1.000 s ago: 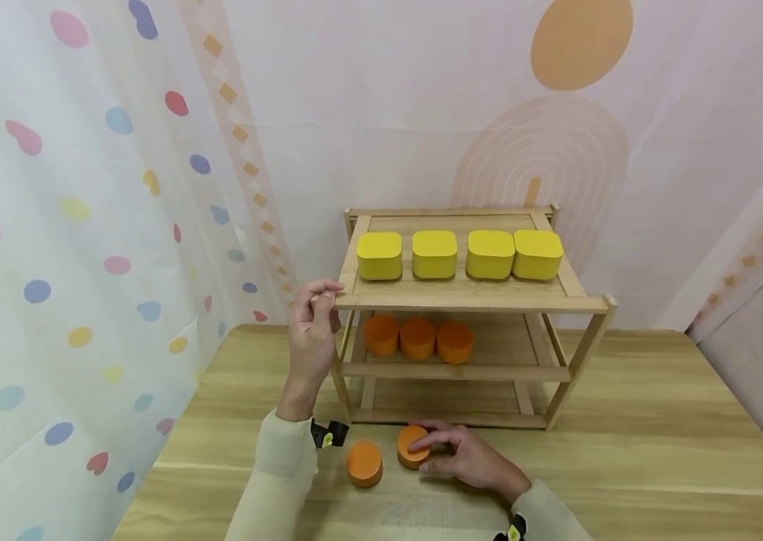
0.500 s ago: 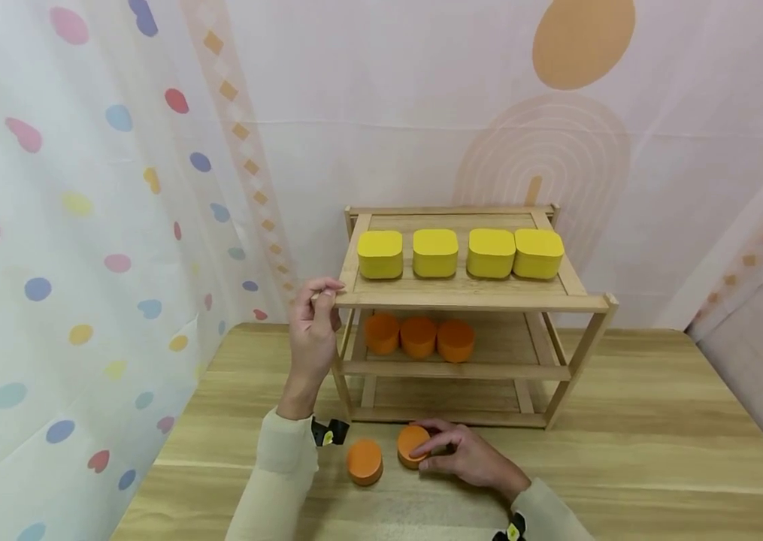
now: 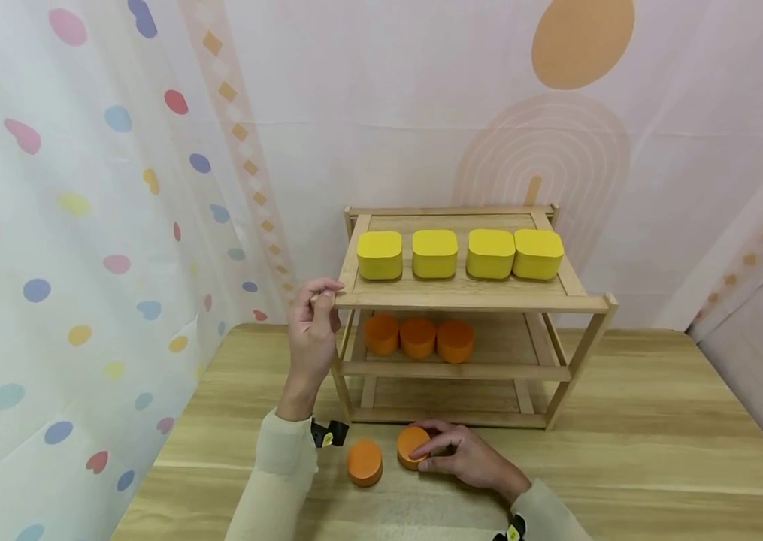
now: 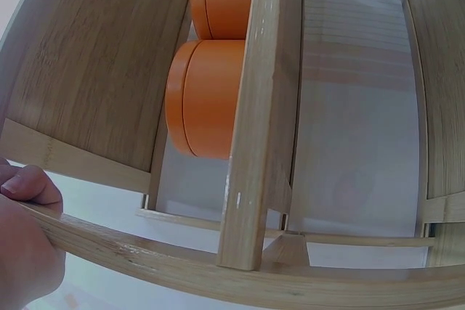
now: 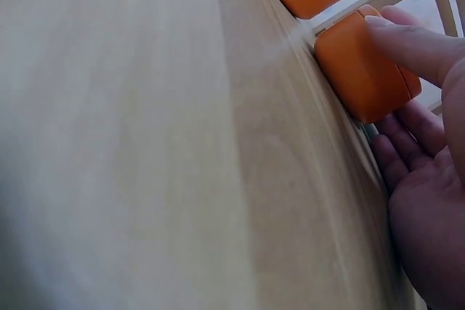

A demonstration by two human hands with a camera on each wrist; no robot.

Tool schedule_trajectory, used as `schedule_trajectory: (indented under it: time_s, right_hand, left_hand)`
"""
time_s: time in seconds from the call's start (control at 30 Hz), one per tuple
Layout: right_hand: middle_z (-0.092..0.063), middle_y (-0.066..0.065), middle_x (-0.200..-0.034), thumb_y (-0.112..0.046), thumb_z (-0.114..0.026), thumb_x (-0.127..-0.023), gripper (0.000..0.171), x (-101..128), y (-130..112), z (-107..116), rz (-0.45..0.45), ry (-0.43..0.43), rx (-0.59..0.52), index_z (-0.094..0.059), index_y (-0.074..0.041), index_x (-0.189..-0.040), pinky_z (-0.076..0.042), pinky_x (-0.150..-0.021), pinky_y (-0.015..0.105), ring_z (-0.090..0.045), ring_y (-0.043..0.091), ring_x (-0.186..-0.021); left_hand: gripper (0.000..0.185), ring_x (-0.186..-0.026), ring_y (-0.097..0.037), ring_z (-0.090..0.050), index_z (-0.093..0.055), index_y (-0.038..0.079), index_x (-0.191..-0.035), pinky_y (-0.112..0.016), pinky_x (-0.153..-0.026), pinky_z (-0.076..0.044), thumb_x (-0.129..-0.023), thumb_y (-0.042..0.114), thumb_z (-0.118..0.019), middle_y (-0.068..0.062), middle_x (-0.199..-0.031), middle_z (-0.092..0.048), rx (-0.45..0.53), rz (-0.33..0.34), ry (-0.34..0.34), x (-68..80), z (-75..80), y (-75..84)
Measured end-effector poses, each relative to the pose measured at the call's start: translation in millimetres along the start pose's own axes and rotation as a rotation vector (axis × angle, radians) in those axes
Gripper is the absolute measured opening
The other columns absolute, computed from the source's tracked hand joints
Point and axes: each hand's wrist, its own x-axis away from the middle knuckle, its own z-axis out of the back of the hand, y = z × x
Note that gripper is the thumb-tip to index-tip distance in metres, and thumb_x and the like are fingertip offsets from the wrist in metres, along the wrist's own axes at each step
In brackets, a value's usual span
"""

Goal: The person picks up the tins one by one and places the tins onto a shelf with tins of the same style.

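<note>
My left hand point(image 3: 313, 323) grips the front left corner of a three-tier wooden rack point(image 3: 462, 302), its fingers curled over the top rail. In the left wrist view, that hand point(image 4: 29, 237) wraps round the wooden rail point(image 4: 145, 255). On the table in front of the rack, my right hand point(image 3: 465, 454) holds a round orange tin point(image 3: 411, 445) by its side, thumb and fingers on either side of it. The right wrist view shows this tin point(image 5: 367, 70) standing on the tabletop. A second orange tin point(image 3: 364, 463) stands to its left, apart from it.
Several yellow rounded-square boxes point(image 3: 434, 254) line the rack's top tier. Three orange tins point(image 3: 418, 338) sit side by side on the left part of the middle tier. The wooden table point(image 3: 652, 451) extends on both sides, with a patterned curtain point(image 3: 381, 150) behind.
</note>
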Motion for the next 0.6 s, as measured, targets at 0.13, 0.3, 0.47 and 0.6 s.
schedule_trajectory:
  time_s: [0.13, 0.3, 0.47, 0.6]
  right_hand:
    - [-0.051, 0.002, -0.145, -0.026, -0.072, -0.09, 0.019, 0.5, 0.4, -0.4, -0.003, 0.008, 0.014, -0.078, -0.021, -0.107, -0.039, -0.105, 0.028, -0.046, 0.029, -0.134]
    - [-0.052, 0.002, -0.144, -0.026, -0.073, -0.09, 0.019, 1.3, 0.5, -1.5, 0.002, 0.014, 0.022, -0.078, -0.021, -0.108, -0.041, -0.103, 0.027, -0.049, 0.027, -0.132]
    - [-0.051, 0.003, -0.144, -0.025, -0.072, -0.09, 0.02, 0.4, -0.3, -2.0, 0.008, 0.012, 0.0, -0.077, -0.02, -0.109, -0.042, -0.102, 0.027, -0.05, 0.027, -0.131]
    - [-0.051, 0.006, -0.144, -0.024, -0.071, -0.091, 0.021, 0.8, -1.0, -2.4, 0.021, 0.006, -0.011, -0.077, -0.017, -0.11, -0.042, -0.102, 0.027, -0.05, 0.029, -0.13]
  left_hand:
    - [0.024, -0.044, -0.013, -0.026, -0.055, -0.01, -0.103, -0.027, -0.044, -0.024, -0.104, 0.009, -0.04, 0.003, -0.053, -0.031, -0.004, 0.0, 0.0, 0.4, -0.3, 0.2]
    - [0.024, -0.044, -0.012, -0.026, -0.055, -0.01, -0.103, -0.026, -0.044, -0.024, -0.104, 0.009, -0.04, 0.003, -0.053, -0.031, -0.008, 0.0, -0.001, 1.1, -0.5, -0.5]
    - [0.025, -0.045, -0.012, -0.027, -0.055, -0.009, -0.104, -0.025, -0.045, -0.025, -0.105, 0.011, -0.041, 0.004, -0.054, -0.032, -0.012, 0.007, 0.003, 0.9, -0.3, 0.0]
    - [0.025, -0.046, -0.012, -0.027, -0.054, -0.009, -0.105, -0.025, -0.046, -0.025, -0.105, 0.012, -0.041, 0.004, -0.055, -0.032, -0.013, 0.015, 0.002, 1.5, 0.3, -0.2]
